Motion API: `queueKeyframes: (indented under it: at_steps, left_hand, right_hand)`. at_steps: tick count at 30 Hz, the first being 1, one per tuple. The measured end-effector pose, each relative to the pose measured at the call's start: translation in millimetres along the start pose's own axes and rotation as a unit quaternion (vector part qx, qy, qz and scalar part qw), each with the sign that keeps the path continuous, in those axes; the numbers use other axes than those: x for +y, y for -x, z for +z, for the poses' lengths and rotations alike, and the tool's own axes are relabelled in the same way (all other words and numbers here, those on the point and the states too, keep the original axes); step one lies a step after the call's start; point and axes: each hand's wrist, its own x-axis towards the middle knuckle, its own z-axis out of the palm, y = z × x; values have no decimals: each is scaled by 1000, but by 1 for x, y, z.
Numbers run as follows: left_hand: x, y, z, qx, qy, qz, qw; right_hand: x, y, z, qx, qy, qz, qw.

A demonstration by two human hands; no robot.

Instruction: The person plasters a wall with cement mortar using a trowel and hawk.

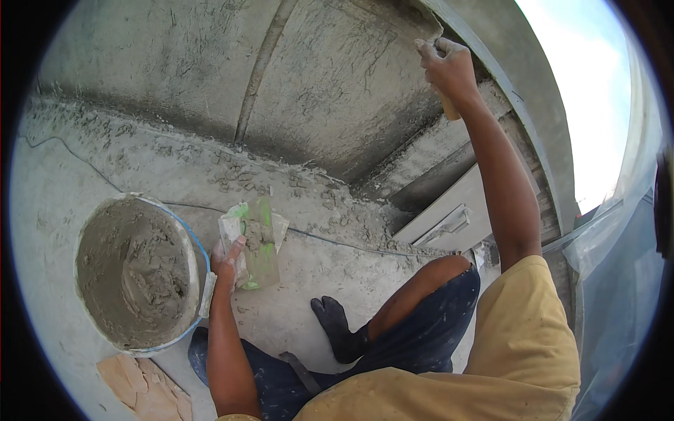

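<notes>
Left hand: I see it part-closed on the left edge of a board, thumb above, fingers hidden; board sits right of the bucket. Right hand: curled tight round a wooden handle, up by the wall; I cannot make out the tool's working end. Judgement: board light, stiff, its mortar soft and apt to slide; I'd grip the edge and keep it level. Handle looks firm; hold mid-length. Board's long axis runs away from the body; handle's butt points back toward the wearer.
</notes>
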Motion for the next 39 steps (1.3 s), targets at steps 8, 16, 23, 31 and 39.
queueKeyframes:
  at_steps: [8, 16, 23, 31, 39]
  left_hand:
    - [2, -5, 17, -40, 7, -10, 999]
    - [-6, 7, 8, -43, 243, -133, 960]
    - [9, 63, 56, -94, 339, -146, 924]
    - [11, 98, 41, -100, 406, -56, 907]
    - [101, 140, 22, -4, 390, 109, 914]
  right_hand:
    - [107, 98, -137, 14, 67, 151, 986]
    - [109, 223, -139, -156, -82, 266, 948]
    - [72, 260, -5, -592, -503, 256, 576]
    - [90, 292, 42, -723, -455, 296, 427]
    - [149, 323, 24, -621, -402, 247, 625]
